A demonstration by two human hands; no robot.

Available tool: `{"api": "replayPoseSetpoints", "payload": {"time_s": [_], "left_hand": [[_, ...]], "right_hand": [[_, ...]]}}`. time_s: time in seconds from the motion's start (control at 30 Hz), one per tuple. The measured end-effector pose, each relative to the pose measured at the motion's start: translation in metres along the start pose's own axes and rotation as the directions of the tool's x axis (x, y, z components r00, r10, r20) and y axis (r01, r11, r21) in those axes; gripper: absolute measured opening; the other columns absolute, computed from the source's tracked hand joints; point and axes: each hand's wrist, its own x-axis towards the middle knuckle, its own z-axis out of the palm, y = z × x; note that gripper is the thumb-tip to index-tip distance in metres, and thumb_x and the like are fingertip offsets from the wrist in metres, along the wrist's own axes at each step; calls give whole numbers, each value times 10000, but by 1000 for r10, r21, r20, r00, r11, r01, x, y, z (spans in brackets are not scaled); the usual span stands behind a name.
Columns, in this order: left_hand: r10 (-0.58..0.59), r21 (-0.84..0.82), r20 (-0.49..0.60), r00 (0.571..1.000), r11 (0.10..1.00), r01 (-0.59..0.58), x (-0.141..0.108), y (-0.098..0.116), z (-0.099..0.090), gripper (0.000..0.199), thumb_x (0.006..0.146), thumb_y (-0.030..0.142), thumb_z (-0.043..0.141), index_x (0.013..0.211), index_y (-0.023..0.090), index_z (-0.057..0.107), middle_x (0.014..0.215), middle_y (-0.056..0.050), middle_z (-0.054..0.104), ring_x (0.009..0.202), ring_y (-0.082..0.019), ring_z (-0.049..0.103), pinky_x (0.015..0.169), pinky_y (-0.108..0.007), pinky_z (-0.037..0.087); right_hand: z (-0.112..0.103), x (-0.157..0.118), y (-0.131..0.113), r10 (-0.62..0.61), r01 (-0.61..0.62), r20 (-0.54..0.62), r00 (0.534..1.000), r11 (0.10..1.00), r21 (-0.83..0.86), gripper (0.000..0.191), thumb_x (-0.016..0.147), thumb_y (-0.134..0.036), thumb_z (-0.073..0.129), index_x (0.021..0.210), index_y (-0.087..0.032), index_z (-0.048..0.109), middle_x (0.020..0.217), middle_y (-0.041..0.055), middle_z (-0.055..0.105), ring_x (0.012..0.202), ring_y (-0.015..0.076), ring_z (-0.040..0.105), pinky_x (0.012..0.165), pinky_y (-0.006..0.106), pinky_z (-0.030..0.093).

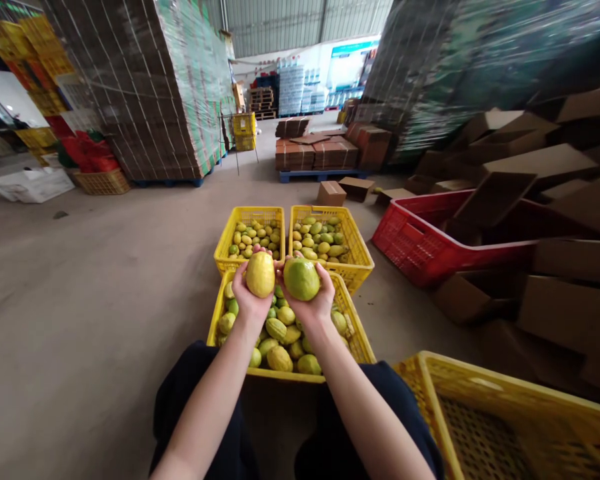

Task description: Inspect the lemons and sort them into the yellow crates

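Observation:
My left hand [247,301] cups a yellow lemon [261,275], palm up with the fingers curled behind it. Beside it, my right hand [320,308] holds a rounder green lemon [301,279], the thumb along its right side. Both are held above the near yellow crate [290,375], which contains many yellow and green lemons [279,359]. Just beyond my hands stand two more yellow crates, the left one [223,243] and the right one [359,248], each with smaller-looking lemons inside.
A yellow crate [480,375] sits at my lower right. Behind it are a red crate [405,248] and a heap of cardboard boxes [570,310]. Flattened cartons [335,155] lie on a blue pallet [320,177] ahead. Tall wrapped stacks [190,87] rise on both sides.

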Motion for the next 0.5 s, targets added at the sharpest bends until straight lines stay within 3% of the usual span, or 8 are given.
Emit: {"api": "replayPoseSetpoints", "payload": {"time_s": [0.1, 0.23, 0.37, 0.5], "left_hand": [[-29, -96, 19, 999, 995, 31, 2, -1, -3, 319, 854, 290, 462, 996, 185, 729, 1064, -51, 741, 1133, -202, 640, 961, -314, 510], [-55, -97, 27, 998, 994, 57, 7, -6, -7, 289, 858, 303, 473, 929, 205, 736, 977, -41, 751, 1019, -199, 682, 923, -322, 526], [-21, -78, 44, 999, 997, 24, 10, -10, -10, 284, 858, 302, 472, 861, 196, 735, 896, -31, 748, 866, -179, 704, 840, -293, 539], [-17, -57, 26, 1000, 998, 19, 11, -10, -11, 274, 852, 303, 473, 843, 200, 726, 874, -29, 739, 846, -176, 700, 810, -282, 531]], "right_hand": [[-2, 4, 3, -59, 60, -14, 998, 997, 51, 247, 691, -350, 671, 908, -233, 674, 931, 20, 764, 902, 229, 721, 886, 446, 575], [-4, 10, 8, -73, 74, -10, 997, 996, 41, 248, 713, -423, 668, 890, -248, 668, 918, 6, 760, 874, 212, 719, 882, 449, 577], [-3, 13, 16, -64, 66, -29, 997, 995, 75, 212, 715, -380, 658, 875, -241, 666, 883, -6, 750, 810, 175, 710, 850, 372, 587], [-1, 12, 19, -50, 56, -54, 997, 990, 126, 177, 722, -342, 626, 857, -237, 668, 840, -14, 740, 757, 158, 699, 791, 326, 593]]}}
